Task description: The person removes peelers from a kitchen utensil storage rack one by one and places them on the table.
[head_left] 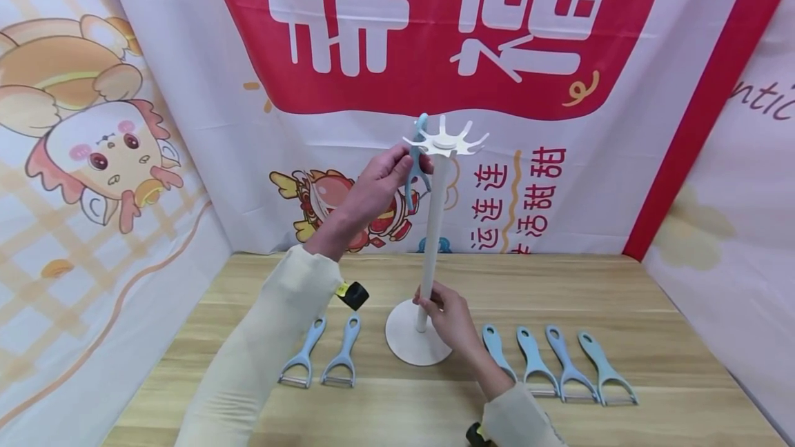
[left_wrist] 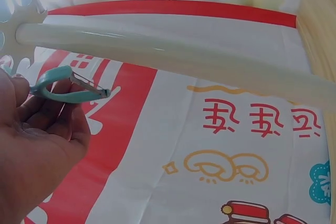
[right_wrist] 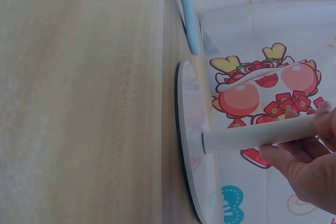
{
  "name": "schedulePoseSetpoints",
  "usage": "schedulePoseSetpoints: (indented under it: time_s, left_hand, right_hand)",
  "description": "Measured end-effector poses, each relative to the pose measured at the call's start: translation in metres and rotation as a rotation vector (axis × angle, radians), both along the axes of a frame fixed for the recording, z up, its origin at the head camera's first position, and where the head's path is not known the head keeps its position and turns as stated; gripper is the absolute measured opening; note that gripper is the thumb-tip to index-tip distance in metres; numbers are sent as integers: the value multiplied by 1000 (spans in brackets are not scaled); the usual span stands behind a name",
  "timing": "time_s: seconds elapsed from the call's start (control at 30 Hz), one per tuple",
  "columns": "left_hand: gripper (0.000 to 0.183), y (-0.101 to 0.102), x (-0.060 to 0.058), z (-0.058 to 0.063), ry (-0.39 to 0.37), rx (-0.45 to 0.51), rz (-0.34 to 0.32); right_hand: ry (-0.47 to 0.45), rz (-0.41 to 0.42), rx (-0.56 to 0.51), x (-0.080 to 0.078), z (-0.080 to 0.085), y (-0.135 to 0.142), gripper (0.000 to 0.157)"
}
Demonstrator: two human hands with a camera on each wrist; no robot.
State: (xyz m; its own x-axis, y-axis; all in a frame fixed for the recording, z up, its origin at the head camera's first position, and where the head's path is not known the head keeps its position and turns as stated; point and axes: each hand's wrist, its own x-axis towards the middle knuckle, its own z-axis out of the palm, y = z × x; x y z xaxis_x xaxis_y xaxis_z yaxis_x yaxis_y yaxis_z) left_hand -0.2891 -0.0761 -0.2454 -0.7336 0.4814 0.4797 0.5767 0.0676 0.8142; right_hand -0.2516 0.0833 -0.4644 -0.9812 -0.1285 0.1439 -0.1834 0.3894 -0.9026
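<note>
My left hand pinches a light blue-green Y-shaped peeler by its handle, blade end downward. The peeler's handle end is beside the left prongs of the white rack top; I cannot tell whether it touches them. That top sits on a tall white pole with a round white base standing on the table. Low on the pole, my right hand grips it with thumb and fingers, as the right wrist view also shows.
Two blue peelers lie on the wooden table left of the base. To the right lie several more peelers, side by side, one partly behind the right forearm. A printed cloth hangs close behind the stand.
</note>
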Motion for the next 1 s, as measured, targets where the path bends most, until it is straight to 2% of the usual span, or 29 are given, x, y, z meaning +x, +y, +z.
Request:
schedulePoseSetpoints:
  time_s: [0.2,0.47,0.77,1.0]
  left_hand:
    - [29,0,0,2,-10,32,56]
    - [30,-11,2,-3,-63,70,157]
    - [28,-25,0,-13,-85,17,222]
    - [30,-31,6,-18,-77,-52,239]
  right_hand:
    - [-8,-4,6,0,-1,0,11]
    - [-19,-8,5,0,-1,0,11]
    - [-13,-14,2,0,-1,-1,9]
    - [-4,-9,-5,-1,-2,0,11]
